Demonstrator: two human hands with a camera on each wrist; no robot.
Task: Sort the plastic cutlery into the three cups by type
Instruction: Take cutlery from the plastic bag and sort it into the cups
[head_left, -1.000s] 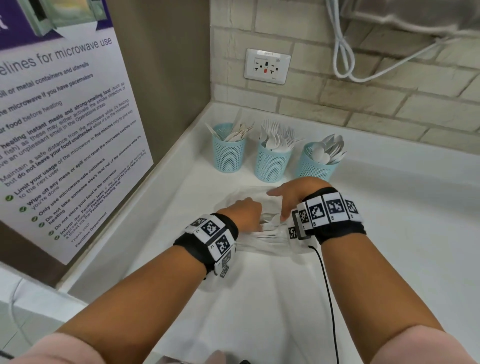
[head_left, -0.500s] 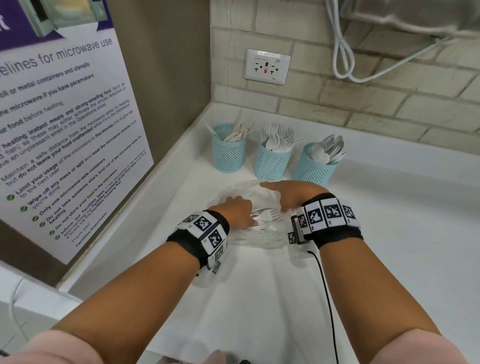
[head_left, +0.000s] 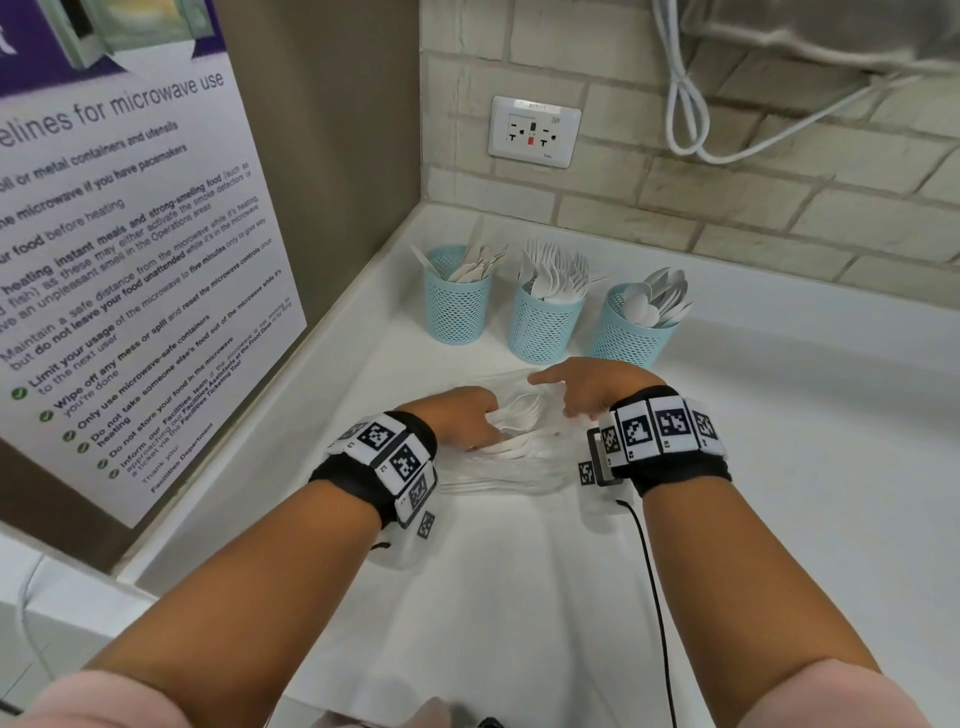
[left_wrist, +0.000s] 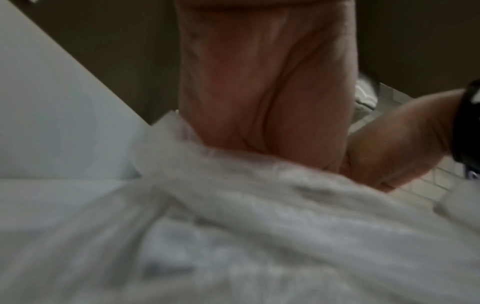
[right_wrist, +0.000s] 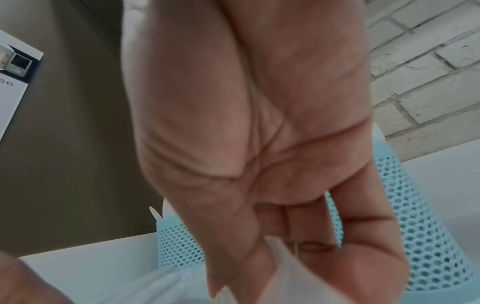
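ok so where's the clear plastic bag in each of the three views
Head: clear plastic bag lies mid-frame on the counter, between both hands.
Left wrist: it fills the lower half, blurred.
Right wrist: only an edge shows, bottom centre.
Shared landmark: the right hand, seen in all three.

Three cups (head_left: 543, 325) in a row behind the cutlery bag (head_left: 511, 441), probably between both hands (head_left: 524, 410)

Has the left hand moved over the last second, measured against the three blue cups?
Yes. The left hand has slid leftward and slightly nearer the cups, further into the clear bag of cutlery.
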